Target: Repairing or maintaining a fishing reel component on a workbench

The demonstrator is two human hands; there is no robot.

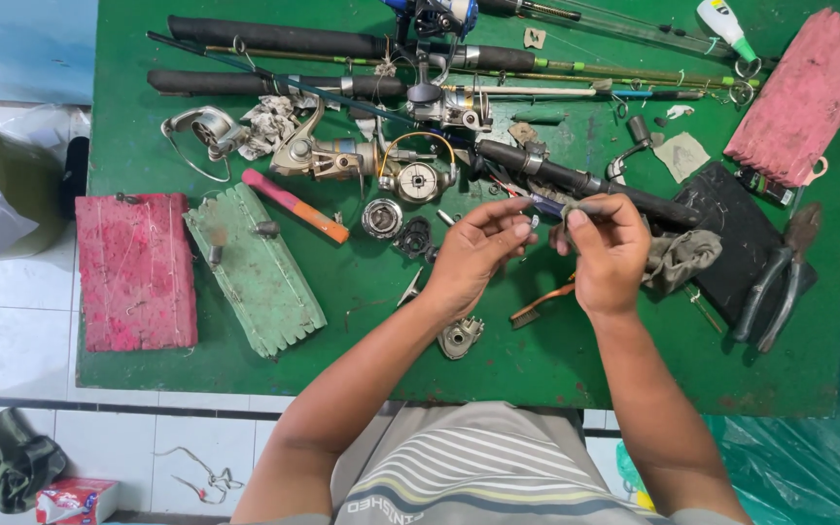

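Right now both hands are up over the middle of the green-painted wooden table (362, 292), working close together. The left hand (473, 255) pinches a thin blue-handled tool (543, 205) between thumb and fingertips, tip aimed to the right. The right hand (608, 255) is closed narrowly on a small dark grey part (576, 208), raised so the tool can reach it; what sort of part it is I can't quite tell, it's tiny and half hidden. A crumpled grey rag (681, 259) sits just beside the right hand, handy for wiping.

Stripped pieces lie spread out within easy reach: an opened silver spinning reel body (418, 179) just beyond the hands, a round metal spool (381, 217) to its left, a silver side cover (460, 336) near the table's front edge. Fishing rods (342, 58) are parked along the far side, dark pliers (780, 277) at right.
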